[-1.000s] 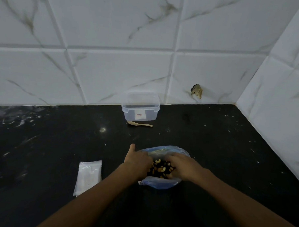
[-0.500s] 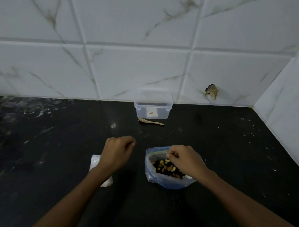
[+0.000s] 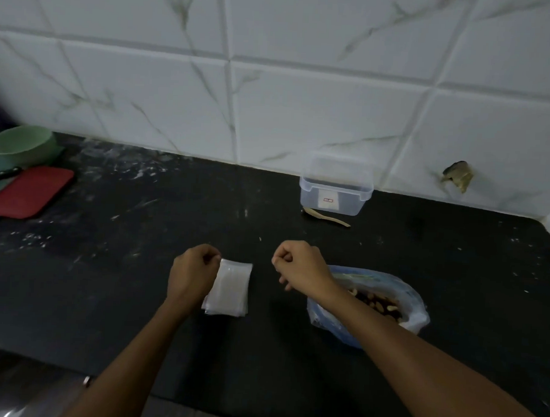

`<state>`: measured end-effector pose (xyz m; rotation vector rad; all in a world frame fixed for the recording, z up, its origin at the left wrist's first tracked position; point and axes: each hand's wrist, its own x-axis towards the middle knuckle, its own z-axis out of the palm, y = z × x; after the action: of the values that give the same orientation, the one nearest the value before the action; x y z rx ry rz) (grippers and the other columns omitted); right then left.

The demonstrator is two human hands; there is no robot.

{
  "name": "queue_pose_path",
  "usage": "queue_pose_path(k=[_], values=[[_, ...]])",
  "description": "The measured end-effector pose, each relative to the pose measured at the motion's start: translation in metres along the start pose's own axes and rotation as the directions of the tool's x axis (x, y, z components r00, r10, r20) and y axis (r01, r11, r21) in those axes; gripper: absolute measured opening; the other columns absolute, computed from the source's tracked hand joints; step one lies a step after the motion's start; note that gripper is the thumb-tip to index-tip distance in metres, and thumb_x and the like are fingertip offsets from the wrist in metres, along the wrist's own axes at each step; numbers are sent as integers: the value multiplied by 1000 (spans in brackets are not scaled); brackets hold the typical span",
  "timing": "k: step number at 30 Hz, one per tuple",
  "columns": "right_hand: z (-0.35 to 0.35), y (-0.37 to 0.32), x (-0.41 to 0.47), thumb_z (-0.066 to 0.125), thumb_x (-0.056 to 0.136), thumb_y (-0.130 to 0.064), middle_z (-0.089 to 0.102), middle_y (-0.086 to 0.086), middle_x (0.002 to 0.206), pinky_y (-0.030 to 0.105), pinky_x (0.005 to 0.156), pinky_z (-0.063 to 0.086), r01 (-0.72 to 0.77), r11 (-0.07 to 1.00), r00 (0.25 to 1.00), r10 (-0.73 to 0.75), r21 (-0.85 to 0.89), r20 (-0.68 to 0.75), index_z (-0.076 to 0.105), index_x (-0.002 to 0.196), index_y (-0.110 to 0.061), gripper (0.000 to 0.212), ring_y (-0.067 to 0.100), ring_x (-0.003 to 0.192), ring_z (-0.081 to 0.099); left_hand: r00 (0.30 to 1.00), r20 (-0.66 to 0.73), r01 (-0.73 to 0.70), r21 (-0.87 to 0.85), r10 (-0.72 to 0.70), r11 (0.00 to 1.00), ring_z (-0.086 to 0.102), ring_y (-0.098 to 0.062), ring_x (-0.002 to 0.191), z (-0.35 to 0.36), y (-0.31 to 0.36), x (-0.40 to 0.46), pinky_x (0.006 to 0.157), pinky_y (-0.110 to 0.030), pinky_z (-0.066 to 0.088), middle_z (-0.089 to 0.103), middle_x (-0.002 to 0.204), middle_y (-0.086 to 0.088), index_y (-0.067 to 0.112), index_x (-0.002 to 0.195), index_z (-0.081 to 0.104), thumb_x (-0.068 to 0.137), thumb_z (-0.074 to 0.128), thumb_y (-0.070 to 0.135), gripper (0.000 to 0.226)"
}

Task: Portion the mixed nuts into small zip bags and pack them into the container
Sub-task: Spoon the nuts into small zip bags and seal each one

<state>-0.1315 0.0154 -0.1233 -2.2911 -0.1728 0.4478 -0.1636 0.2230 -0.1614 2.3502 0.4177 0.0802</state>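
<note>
The left hand (image 3: 190, 274) pinched the top corner of the small zip bags (image 3: 229, 290) on the desk (image 3: 139, 265), while the right hand (image 3: 301, 266) was curled up, holding nothing, beside the nut bag (image 3: 411, 312).

We see glossy marble-veined wall tiles (image 3: 318, 115), a matt black counter (image 3: 140, 234) with pale scuffs, clear plastic container (image 3: 336, 192), thin translucent plastic zip bags (image 3: 231, 288), wooden spoon (image 3: 327, 217)

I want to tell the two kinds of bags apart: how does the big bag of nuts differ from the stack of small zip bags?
The big bag of nuts is bluish, open at its top and holds mixed nuts; the stack of small zip bags is whitish, flat and empty. The big bag bulges; the small ones lie flat. Both rest on the dark counter.
</note>
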Motion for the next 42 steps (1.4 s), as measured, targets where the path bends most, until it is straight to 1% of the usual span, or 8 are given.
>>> queue_pose_path(k=[9, 13, 19, 24, 31, 37, 40, 42], values=[[69, -5, 44, 65, 88, -15, 64, 5, 99, 38, 71, 62, -216, 974, 975, 218, -64, 38, 57, 105, -17, 18, 19, 79, 68, 965, 169, 213, -72, -198, 974, 56, -18, 119, 15, -18, -13, 83, -24, 45, 61, 130, -2, 19, 116, 68, 95, 47, 3, 33], [89, -2, 47, 71, 81, -19, 59, 3, 106, 41, 79, 59, -210, 975, 978, 210, -69, 6, 54, 113, -17, 36, 22, 95, 62, 958, 195, 226, -73, -209, 971, 58, -15, 114, 18, -24, -16, 84, -22, 45, 64, 125, -2, 20, 112, 69, 94, 46, 3, 34], [94, 0, 56, 69, 86, -17, 63, 1, 100, 26, 67, 47, -251, 966, 966, 247, -57, -77, 58, 96, -20, 14, 14, 86, 60, 948, 248, 219, -66, -197, 973, 57, -13, 112, 19, -29, -14, 75, -19, 41, 61, 129, -1, 23, 117, 66, 96, 46, 5, 34], [90, 0, 57, 69, 85, -15, 66, 1, 86, 36, 73, 60, -224, 972, 973, 219, -76, -74, 57, 80, -23, 16, 16, 77, 67, 952, 249, 200, -60, -180, 978, 58, -14, 113, 19, -30, -14, 79, -21, 41, 63, 126, -1, 22, 114, 68, 93, 47, 4, 35], [83, 2, 51, 63, 90, -19, 64, 0, 86, 42, 74, 60, -100, 977, 994, 105, -188, 14, 49, 82, -28, 18, 18, 76, 67, 954, 259, 168, -40, -152, 985, 59, -12, 111, 19, -24, -13, 76, -19, 42, 64, 125, -1, 20, 116, 67, 93, 46, 3, 35], [77, -5, 42, 62, 93, -25, 61, -3, 89, 32, 73, 56, -8, 957, 1000, 11, -290, 7, 55, 87, -24, 9, 12, 78, 62, 957, 257, 144, -14, -136, 989, 59, -12, 110, 16, -18, -14, 77, -20, 44, 64, 126, 0, 19, 117, 67, 93, 44, 4, 36], [73, -12, 37, 65, 90, -24, 58, -4, 93, 27, 69, 52, 19, 965, 999, -25, -261, -21, 57, 84, -25, 11, 10, 79, 59, 965, 227, 147, -39, -134, 988, 61, -9, 92, 13, -13, -17, 66, -18, 47, 67, 113, 1, 15, 112, 68, 95, 48, 10, 27], [68, -17, 34, 66, 90, -22, 60, -5, 88, 27, 70, 54, 16, 983, 1000, -19, -182, -19, 59, 85, -24, 8, 8, 78, 60, 970, 179, 192, -137, -167, 972, 68, -20, 85, 10, -8, -17, 71, -33, 57, 72, 96, -5, 9, 99, 69, 95, 51, 16, 20]])
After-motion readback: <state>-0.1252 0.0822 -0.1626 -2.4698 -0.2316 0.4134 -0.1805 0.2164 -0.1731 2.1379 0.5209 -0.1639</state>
